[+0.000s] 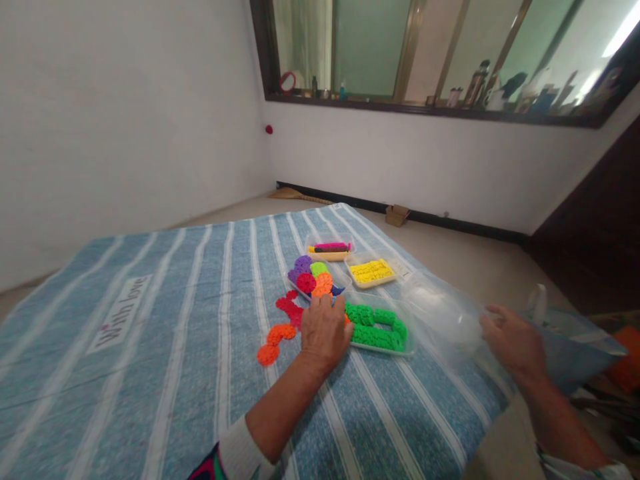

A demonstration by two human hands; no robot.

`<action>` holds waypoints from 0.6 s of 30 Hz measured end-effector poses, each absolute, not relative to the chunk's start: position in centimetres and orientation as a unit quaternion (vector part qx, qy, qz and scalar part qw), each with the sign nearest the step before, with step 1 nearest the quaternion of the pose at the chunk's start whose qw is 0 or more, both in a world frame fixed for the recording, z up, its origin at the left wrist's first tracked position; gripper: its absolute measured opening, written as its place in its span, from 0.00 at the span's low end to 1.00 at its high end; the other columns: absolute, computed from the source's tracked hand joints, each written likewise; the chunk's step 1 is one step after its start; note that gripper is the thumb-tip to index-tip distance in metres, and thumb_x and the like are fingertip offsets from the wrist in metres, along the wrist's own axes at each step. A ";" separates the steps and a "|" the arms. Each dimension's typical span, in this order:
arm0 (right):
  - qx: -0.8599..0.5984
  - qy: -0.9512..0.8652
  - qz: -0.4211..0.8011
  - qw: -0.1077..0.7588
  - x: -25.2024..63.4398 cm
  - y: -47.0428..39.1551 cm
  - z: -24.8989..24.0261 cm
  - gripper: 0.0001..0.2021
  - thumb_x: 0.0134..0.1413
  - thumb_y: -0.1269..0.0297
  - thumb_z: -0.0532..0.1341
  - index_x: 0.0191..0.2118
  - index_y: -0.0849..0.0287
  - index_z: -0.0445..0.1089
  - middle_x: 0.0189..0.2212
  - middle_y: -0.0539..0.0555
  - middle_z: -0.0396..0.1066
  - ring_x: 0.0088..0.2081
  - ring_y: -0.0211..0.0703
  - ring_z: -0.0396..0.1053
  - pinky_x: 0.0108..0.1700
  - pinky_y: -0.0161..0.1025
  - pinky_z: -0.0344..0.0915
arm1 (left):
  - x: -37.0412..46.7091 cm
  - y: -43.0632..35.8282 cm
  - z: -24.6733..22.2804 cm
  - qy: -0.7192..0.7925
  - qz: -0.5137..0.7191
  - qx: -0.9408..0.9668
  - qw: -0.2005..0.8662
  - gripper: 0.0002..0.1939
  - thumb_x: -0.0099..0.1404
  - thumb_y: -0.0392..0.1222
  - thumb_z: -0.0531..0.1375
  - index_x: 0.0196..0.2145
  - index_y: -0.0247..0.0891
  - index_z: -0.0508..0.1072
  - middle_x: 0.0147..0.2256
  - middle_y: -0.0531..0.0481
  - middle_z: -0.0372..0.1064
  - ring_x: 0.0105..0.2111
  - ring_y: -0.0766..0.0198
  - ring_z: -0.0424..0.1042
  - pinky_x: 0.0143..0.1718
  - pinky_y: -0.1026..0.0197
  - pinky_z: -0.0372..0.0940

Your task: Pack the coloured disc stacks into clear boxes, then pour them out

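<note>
My left hand (325,330) is closed, fingers curled down at the front of a clear tray (345,277) of colourful scalloped round pieces. Its fingertips are hidden, so what they grip cannot be made out. Orange round pieces (274,340) and red ones (290,308) trail onto the cloth on its left. Touching its right side is a clear tray of bumpy green pieces (377,338). My right hand (515,343), off the right edge of the bed, grips a see-through plastic piece (445,317), blurred by motion; whether it is a lid or a bag is unclear.
A tray of yellow pieces (371,271) and another with pink, dark and cream strips (330,250) stand farther back. Blue-and-white striped cloth (200,373) covers the bed-like surface. A bluish bag (570,347) is at the right. On the floor lies a small cardboard box (397,215).
</note>
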State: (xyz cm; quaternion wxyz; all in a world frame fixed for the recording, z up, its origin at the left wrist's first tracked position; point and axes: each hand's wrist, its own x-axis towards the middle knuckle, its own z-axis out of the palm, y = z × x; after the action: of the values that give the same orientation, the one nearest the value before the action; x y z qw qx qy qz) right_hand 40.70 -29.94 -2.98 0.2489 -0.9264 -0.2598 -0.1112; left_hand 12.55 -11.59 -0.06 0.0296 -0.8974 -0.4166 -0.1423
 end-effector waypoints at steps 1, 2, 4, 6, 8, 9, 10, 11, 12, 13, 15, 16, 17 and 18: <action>-0.933 -0.253 -0.113 0.231 40.2 -30.0 -2.5 0.23 0.49 0.54 0.52 0.46 0.61 0.73 0.28 0.59 0.76 0.29 0.52 0.72 0.33 0.43 0.64 | 12.7 -11.6 0.1 -0.419 -0.133 -0.898 0.031 0.15 0.56 0.45 0.62 0.41 0.38 0.71 0.39 0.41 0.69 0.43 0.49 0.66 0.38 0.53 0.63; -0.937 -0.247 -0.117 0.218 39.6 -30.0 -1.9 0.23 0.50 0.54 0.51 0.46 0.60 0.73 0.30 0.59 0.76 0.30 0.53 0.72 0.33 0.44 0.63 | 12.8 -11.6 0.1 -0.419 -0.127 -0.898 0.033 0.14 0.57 0.45 0.61 0.40 0.38 0.71 0.39 0.41 0.69 0.43 0.48 0.66 0.38 0.52 0.63; -0.931 -0.247 -0.138 0.228 37.9 -30.0 -0.7 0.24 0.52 0.52 0.51 0.46 0.59 0.73 0.30 0.59 0.75 0.30 0.53 0.72 0.33 0.44 0.63 | 12.9 -11.6 -0.1 -0.415 -0.120 -0.901 0.034 0.11 0.58 0.43 0.60 0.38 0.36 0.72 0.38 0.39 0.68 0.43 0.48 0.67 0.37 0.51 0.63; -0.908 -0.279 -0.141 0.278 35.6 -29.7 0.0 0.23 0.51 0.50 0.51 0.44 0.59 0.74 0.26 0.56 0.74 0.28 0.51 0.71 0.33 0.43 0.63 | 13.0 -11.5 -0.5 -0.406 -0.122 -0.905 0.031 0.08 0.59 0.40 0.58 0.37 0.36 0.71 0.38 0.39 0.68 0.41 0.50 0.68 0.37 0.52 0.64; -0.878 -0.344 -0.077 0.323 33.3 -29.2 0.0 0.22 0.51 0.48 0.52 0.41 0.58 0.74 0.21 0.52 0.71 0.25 0.46 0.70 0.32 0.39 0.62 | 12.9 -11.4 -1.1 -0.390 -0.135 -0.911 0.020 0.06 0.60 0.35 0.55 0.36 0.37 0.70 0.38 0.41 0.68 0.39 0.54 0.69 0.37 0.55 0.65; -0.866 -0.376 -0.029 0.329 32.2 -28.9 -0.2 0.22 0.51 0.48 0.53 0.42 0.57 0.73 0.19 0.49 0.69 0.23 0.44 0.69 0.30 0.38 0.62 | 12.8 -11.4 -1.5 -0.378 -0.147 -0.914 0.013 0.06 0.60 0.33 0.54 0.35 0.37 0.70 0.37 0.43 0.68 0.38 0.56 0.69 0.38 0.56 0.65; -0.856 -0.401 0.015 0.326 31.2 -28.6 -0.7 0.22 0.52 0.48 0.53 0.44 0.58 0.72 0.18 0.48 0.68 0.22 0.43 0.68 0.28 0.37 0.61 | 12.7 -11.3 -1.8 -0.365 -0.162 -0.917 0.005 0.07 0.61 0.32 0.53 0.34 0.38 0.70 0.37 0.44 0.68 0.38 0.58 0.69 0.38 0.57 0.66; -0.850 -0.416 0.046 0.320 30.3 -28.2 -1.2 0.23 0.52 0.48 0.53 0.46 0.58 0.71 0.17 0.47 0.67 0.21 0.42 0.68 0.27 0.36 0.60 | 12.6 -11.2 -2.1 -0.351 -0.179 -0.919 -0.001 0.08 0.61 0.31 0.52 0.33 0.38 0.69 0.36 0.44 0.68 0.38 0.58 0.69 0.39 0.57 0.66; -0.847 -0.425 0.066 0.313 29.6 -27.9 -1.8 0.23 0.53 0.49 0.53 0.48 0.59 0.70 0.17 0.47 0.67 0.21 0.42 0.68 0.26 0.36 0.59 | 12.3 -11.1 -2.4 -0.337 -0.197 -0.921 -0.003 0.08 0.62 0.30 0.51 0.33 0.38 0.69 0.36 0.45 0.68 0.38 0.59 0.69 0.40 0.57 0.67; -0.846 -0.430 0.075 0.305 29.0 -27.7 -2.4 0.24 0.53 0.50 0.53 0.50 0.59 0.69 0.18 0.46 0.67 0.22 0.43 0.68 0.26 0.36 0.58 | 12.1 -11.1 -2.7 -0.323 -0.216 -0.921 -0.003 0.09 0.62 0.30 0.51 0.33 0.38 0.69 0.35 0.45 0.68 0.38 0.59 0.69 0.40 0.57 0.67; -0.851 -0.434 0.074 0.286 28.2 -27.2 -3.3 0.23 0.54 0.51 0.53 0.52 0.59 0.68 0.18 0.47 0.68 0.22 0.43 0.69 0.26 0.36 0.57 | 11.5 -10.9 -3.1 -0.299 -0.250 -0.921 0.002 0.09 0.63 0.30 0.50 0.33 0.37 0.69 0.35 0.45 0.69 0.38 0.59 0.69 0.40 0.57 0.68; -0.854 -0.434 0.069 0.277 28.0 -27.1 -3.6 0.23 0.55 0.52 0.53 0.52 0.59 0.67 0.19 0.47 0.68 0.23 0.43 0.69 0.26 0.36 0.56 | 11.2 -10.9 -3.3 -0.291 -0.266 -0.919 0.007 0.10 0.64 0.31 0.49 0.33 0.37 0.69 0.35 0.44 0.69 0.38 0.58 0.69 0.40 0.57 0.68; -0.857 -0.433 0.067 0.271 27.8 -26.9 -3.8 0.23 0.55 0.52 0.53 0.52 0.59 0.67 0.19 0.47 0.68 0.22 0.43 0.69 0.26 0.35 0.56 | 11.0 -10.9 -3.5 -0.286 -0.280 -0.916 0.015 0.10 0.64 0.31 0.49 0.33 0.36 0.70 0.35 0.43 0.69 0.38 0.58 0.69 0.40 0.56 0.69; -0.859 -0.431 0.066 0.267 27.7 -26.7 -4.0 0.23 0.56 0.53 0.53 0.53 0.59 0.66 0.19 0.47 0.68 0.22 0.43 0.69 0.26 0.35 0.55 | 10.7 -10.9 -3.7 -0.283 -0.293 -0.913 0.024 0.11 0.65 0.32 0.48 0.34 0.36 0.70 0.35 0.43 0.69 0.39 0.58 0.70 0.40 0.56 0.69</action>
State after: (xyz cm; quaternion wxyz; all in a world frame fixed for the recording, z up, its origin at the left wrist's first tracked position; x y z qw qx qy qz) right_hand 27.73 -26.74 -3.98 0.2672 -0.8592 -0.4312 0.0660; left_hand 10.71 -10.88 -3.69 0.0242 -0.9132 -0.2825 -0.2926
